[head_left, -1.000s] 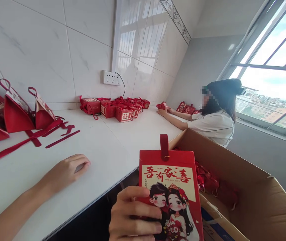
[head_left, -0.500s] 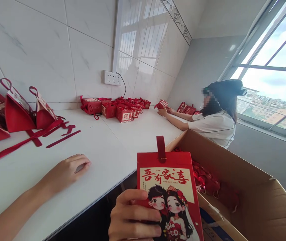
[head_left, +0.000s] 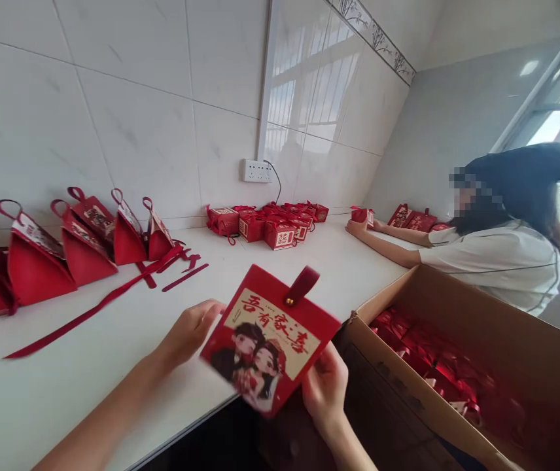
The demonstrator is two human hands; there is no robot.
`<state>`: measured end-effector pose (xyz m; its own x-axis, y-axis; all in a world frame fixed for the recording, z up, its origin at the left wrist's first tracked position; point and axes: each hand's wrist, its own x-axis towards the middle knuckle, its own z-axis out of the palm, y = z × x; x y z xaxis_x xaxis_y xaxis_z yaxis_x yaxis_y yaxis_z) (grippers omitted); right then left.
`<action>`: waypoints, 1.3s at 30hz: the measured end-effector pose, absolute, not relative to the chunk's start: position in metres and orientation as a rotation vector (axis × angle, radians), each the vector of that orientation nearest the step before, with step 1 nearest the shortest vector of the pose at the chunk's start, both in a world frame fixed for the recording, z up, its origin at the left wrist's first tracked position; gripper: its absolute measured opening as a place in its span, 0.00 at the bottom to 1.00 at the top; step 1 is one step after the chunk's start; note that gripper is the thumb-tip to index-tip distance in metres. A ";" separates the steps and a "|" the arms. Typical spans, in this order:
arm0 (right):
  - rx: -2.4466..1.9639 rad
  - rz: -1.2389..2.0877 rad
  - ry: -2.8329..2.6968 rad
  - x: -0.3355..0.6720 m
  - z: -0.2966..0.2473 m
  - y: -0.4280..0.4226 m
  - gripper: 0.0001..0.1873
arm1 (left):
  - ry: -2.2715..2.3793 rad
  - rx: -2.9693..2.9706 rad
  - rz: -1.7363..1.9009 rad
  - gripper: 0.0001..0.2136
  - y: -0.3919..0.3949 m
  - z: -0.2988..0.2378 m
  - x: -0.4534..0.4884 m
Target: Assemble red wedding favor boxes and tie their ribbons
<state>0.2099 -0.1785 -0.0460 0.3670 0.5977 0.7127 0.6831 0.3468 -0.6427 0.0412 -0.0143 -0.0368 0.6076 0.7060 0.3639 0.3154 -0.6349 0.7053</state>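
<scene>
A red gift box (head_left: 269, 340) with a cartoon wedding couple on its front and a dark red ribbon loop on top is held tilted over the table's front edge. My right hand (head_left: 328, 384) grips it by the right edge, with the fingers partly hidden behind it. At the opposite edge, my left hand (head_left: 194, 333) closes on the box, its fingertips partly covered. Loose red ribbon pieces (head_left: 108, 303) lie on the white table (head_left: 162, 386) beyond my left arm.
Triangular red gift boxes (head_left: 39, 261) line the wall at left. Small square red boxes (head_left: 280, 234) cluster at the back. At right, an open cardboard carton (head_left: 520, 347) holds many red packages. A co-worker (head_left: 500, 252) in a white top handles a small red box (head_left: 362, 217).
My left hand has come off the table to the box's left edge. The box has turned and tilted, and my right hand now shows at its right side. The view has shifted left.
</scene>
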 end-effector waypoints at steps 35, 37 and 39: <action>-1.357 -0.024 -1.417 0.224 0.036 -0.225 0.03 | 0.898 1.662 1.028 0.12 -0.156 0.039 0.080; -1.364 -0.150 -1.461 0.220 0.041 -0.231 0.03 | 0.911 1.693 1.040 0.11 -0.163 0.041 0.078; -1.377 -0.200 -1.466 0.217 0.045 -0.237 0.03 | 0.924 1.719 1.055 0.11 -0.170 0.044 0.077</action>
<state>0.2170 -0.2366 0.0446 0.2312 0.6197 0.7500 0.7982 0.3200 -0.5104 0.0769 -0.1704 0.0438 0.3595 0.8965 0.2587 0.1381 -0.3254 0.9355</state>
